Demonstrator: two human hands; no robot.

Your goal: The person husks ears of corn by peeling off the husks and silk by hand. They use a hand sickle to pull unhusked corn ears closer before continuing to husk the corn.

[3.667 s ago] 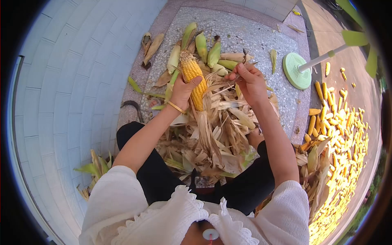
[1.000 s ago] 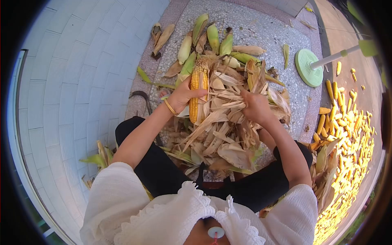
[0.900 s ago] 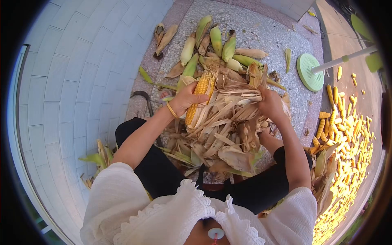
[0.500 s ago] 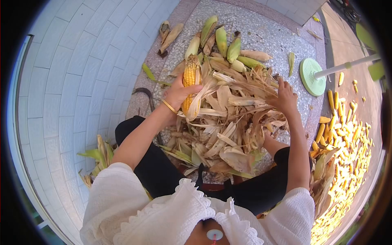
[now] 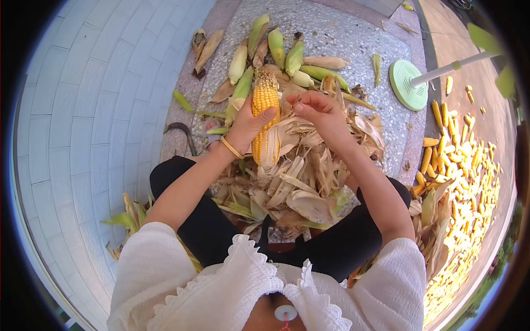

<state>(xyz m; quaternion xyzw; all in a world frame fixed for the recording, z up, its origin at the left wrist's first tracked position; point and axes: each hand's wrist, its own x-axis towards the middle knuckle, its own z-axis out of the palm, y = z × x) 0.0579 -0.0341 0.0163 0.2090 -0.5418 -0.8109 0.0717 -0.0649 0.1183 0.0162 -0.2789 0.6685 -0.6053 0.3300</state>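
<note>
My left hand (image 5: 247, 128) is wrapped round a yellow ear of corn (image 5: 266, 105), held upright with its thumb across the kernels. Pale husk still clings to the ear's lower end, and brown silk tops it. Just right of the ear, my right hand (image 5: 317, 112) has its thumb and forefinger pinched together; between them is something thin and dark that I cannot make out. Beneath both hands lies a heap of dry husks (image 5: 312, 207). Several unhusked ears (image 5: 277, 47) lie beyond the heap, some green, some dry.
A sickle-shaped dark tool (image 5: 182, 130) lies left of the heap. At the right stands a fan with a round green base (image 5: 408, 85). Many husked ears (image 5: 469, 193) are spread farther right. A tiled wall (image 5: 94, 121) rises at the left.
My right hand has pulled husk to the right, let it go, and come back beside the ear, its fingers now pinched. The ear stays in my left hand with less husk hanging from it.
</note>
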